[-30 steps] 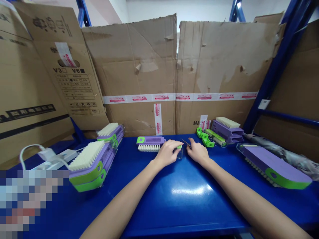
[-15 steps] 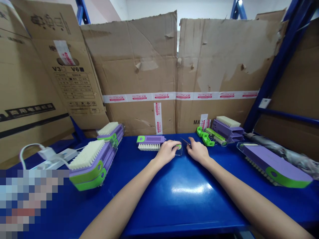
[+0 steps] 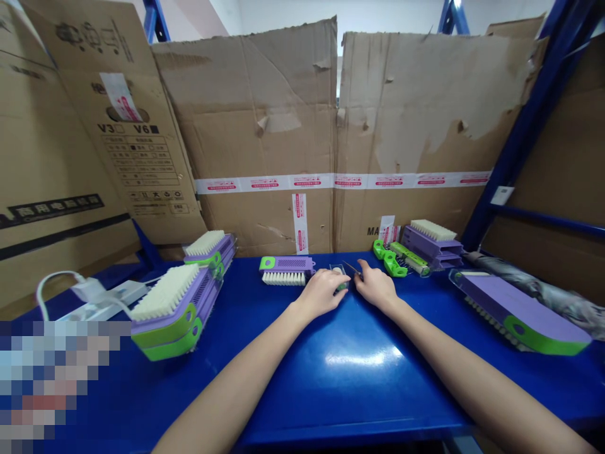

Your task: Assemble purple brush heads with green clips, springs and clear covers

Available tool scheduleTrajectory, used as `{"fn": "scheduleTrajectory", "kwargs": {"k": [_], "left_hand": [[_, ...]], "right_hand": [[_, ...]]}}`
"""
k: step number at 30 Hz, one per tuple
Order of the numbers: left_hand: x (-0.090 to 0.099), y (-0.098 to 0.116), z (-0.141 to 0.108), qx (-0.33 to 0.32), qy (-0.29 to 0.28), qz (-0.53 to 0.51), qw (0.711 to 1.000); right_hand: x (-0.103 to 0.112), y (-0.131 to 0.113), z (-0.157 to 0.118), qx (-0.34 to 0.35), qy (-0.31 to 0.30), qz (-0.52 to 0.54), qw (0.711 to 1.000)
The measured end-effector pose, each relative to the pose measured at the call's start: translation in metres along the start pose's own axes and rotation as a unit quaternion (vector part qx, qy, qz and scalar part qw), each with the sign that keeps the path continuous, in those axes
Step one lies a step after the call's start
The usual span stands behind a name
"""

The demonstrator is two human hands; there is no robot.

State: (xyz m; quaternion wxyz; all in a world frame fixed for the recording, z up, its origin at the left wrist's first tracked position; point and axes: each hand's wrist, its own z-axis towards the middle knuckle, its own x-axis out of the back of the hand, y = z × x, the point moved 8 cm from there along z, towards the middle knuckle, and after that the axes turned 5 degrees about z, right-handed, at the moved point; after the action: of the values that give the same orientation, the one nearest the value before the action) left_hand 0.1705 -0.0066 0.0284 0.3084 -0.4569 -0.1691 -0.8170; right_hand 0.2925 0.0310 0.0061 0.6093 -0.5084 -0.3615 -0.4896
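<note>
Near the middle of the blue tabletop, my left hand [image 3: 324,293] is closed around a small clear plastic piece [image 3: 339,270]. Something green and something white show in it; the fingers cover the rest. Just to its right, my right hand [image 3: 375,285] grips a thin pointed tool [image 3: 348,267], its tip aimed up and left towards the plastic piece. The tool's kind cannot be made out, as its grip end is inside the hand. A purple and green brush [image 3: 286,265] with white bristles lies just left and behind my left hand.
Stacked brushes [image 3: 172,299] stand on the left by a white power strip [image 3: 106,302]. Behind my right hand are green clip-like parts [image 3: 392,261] and a purple brush stack [image 3: 432,243]. A large purple brush [image 3: 529,309] lies at right. Cardboard sheets [image 3: 255,126] wall the back.
The fingers of my left hand have shifted lower around the plastic piece, which now sits at a different angle with a white part showing. My right hand and its tool have hardly moved.
</note>
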Motion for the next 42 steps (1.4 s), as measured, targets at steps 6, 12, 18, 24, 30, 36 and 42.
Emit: {"fn": "scheduleTrajectory", "kwargs": {"k": [6,12,18,24,30,36,42], "left_hand": [[0.008,0.017,-0.001,-0.108,-0.001,0.142,0.984],[0.039,-0.024,-0.001,-0.017,0.027,0.191,0.981],[0.041,-0.087,-0.019,0.155,-0.038,0.213,0.964],[0.040,-0.091,-0.022,0.167,-0.027,0.219,0.961],[0.038,-0.090,-0.021,0.174,-0.024,0.218,0.960],[0.037,-0.089,-0.021,0.170,-0.021,0.241,0.955],[0.037,-0.089,-0.020,0.173,-0.030,0.254,0.951]], "right_hand": [[0.002,0.000,0.001,0.006,0.013,0.001,1.000],[0.009,-0.002,0.000,-0.004,0.030,0.018,0.999],[0.018,-0.010,-0.004,0.051,0.069,0.062,0.994],[0.012,-0.044,-0.017,0.244,0.056,0.096,0.963],[0.003,-0.047,-0.016,0.196,0.033,0.043,0.979],[0.014,-0.049,-0.022,0.208,0.068,0.043,0.975],[0.044,-0.049,-0.029,0.194,0.132,0.028,0.972]]}}
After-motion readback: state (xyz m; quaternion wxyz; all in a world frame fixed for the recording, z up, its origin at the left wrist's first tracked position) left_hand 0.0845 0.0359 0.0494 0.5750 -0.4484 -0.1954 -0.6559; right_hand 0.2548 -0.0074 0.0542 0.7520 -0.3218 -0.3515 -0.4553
